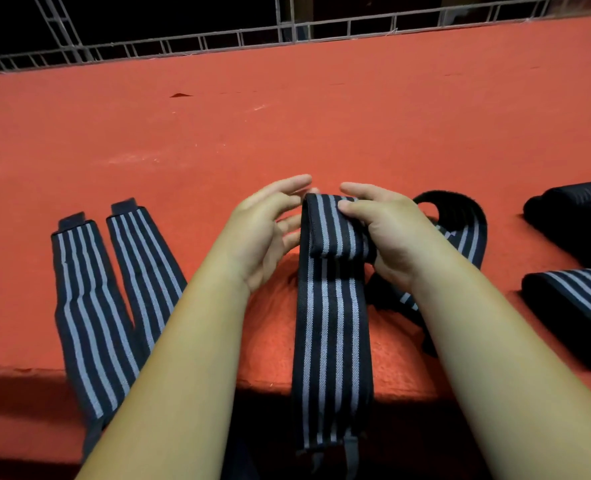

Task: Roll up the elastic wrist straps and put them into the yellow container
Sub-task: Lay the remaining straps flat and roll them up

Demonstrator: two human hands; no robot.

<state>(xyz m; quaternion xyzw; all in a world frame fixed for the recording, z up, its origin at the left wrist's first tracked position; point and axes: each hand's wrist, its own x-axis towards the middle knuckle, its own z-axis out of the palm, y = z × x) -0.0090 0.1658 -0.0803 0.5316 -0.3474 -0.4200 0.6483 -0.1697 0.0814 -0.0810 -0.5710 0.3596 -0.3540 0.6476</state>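
A black elastic strap with grey stripes [332, 327] lies in front of me, its far end wound into a small roll [332, 226] and its near end hanging over the table's front edge. My right hand [387, 233] grips the roll from the right, thumb on top. My left hand [266, 230] is beside the roll's left end with fingers spread and fingertips touching it. Two more flat straps [114, 299] lie at the left. No yellow container is in view.
The table has a red felt top [287, 116]. Another strap [460, 223] lies loosely curved behind my right hand. Two rolled straps, one [578, 303] striped and one [578, 209] dark, sit at the right edge. A metal truss frame [287, 29] runs along the far side.
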